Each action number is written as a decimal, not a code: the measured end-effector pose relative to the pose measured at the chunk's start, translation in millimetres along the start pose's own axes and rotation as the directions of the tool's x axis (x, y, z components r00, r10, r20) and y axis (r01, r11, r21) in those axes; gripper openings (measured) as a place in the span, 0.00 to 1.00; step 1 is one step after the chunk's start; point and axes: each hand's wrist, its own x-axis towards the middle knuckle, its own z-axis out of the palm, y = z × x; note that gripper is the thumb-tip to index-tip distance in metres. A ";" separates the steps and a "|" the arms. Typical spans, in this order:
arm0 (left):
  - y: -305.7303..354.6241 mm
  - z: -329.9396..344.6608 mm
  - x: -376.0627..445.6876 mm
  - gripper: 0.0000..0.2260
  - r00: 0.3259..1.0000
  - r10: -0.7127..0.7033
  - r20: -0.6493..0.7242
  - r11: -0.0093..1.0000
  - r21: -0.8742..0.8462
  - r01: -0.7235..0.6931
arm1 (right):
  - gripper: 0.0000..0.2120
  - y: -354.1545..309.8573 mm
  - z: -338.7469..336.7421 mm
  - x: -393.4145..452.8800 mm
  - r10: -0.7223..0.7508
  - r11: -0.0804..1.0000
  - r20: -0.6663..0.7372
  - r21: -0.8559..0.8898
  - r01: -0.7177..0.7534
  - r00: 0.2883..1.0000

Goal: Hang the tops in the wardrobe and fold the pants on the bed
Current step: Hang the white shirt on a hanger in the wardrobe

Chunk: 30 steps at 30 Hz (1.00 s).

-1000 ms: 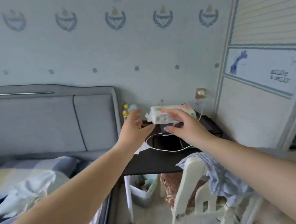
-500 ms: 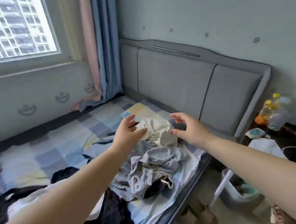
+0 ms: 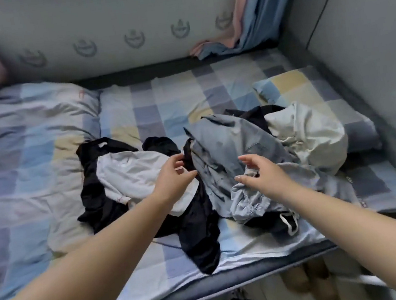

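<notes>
Both hands, left hand [image 3: 174,175] and right hand [image 3: 262,174], hover with relaxed fingers, gripping nothing, over the clothes pile [image 3: 218,162]; sorting seems barely begun, so next comes picking one garment.

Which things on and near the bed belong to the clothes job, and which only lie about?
For the job:
- white garment
- black garment
- grey-blue garment
- cream garment
- left hand and right hand, over the pile

Just lying about:
- pillow
- curtain
- slippers
</notes>
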 end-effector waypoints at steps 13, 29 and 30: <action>-161.4 -47.9 63.6 0.28 0.900 -0.401 -0.169 0.916 -0.072 0.395 | 0.26 29.1 142.3 118.0 0.084 0.994 0.306 0.040 -0.101 0.948; -349.0 -82.9 204.2 0.18 0.957 -0.180 -0.229 0.979 -0.138 0.151 | 0.22 44.0 375.9 313.6 0.041 0.996 0.139 -0.087 -0.029 0.989; -355.7 -86.0 210.2 0.17 0.957 -0.164 -0.241 0.981 -0.144 0.131 | 0.21 49.5 384.6 323.6 0.038 0.995 0.119 -0.098 -0.026 0.992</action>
